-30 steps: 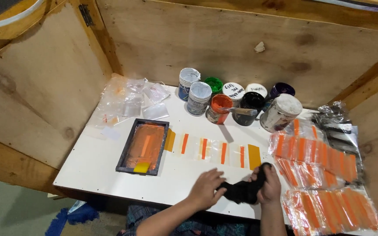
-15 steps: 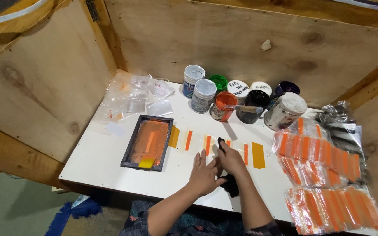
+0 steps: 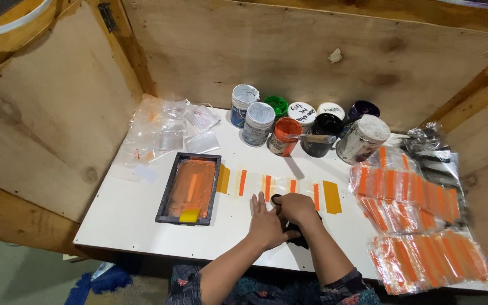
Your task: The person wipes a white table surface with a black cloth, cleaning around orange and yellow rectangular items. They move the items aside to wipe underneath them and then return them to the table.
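Now wiping beside the printed strips.
Right hand [image 3: 296, 206] bunches a black cloth [image 3: 297, 236] (pressed down); left hand [image 3: 265, 221] lies flat, fingers spread, steadying on the white table [image 3: 131, 214].

The black cloth [image 3: 296, 232] is mostly hidden beneath the right hand [image 3: 296, 207].

White table [image 3: 136, 217] with paint jars [image 3: 289, 127]
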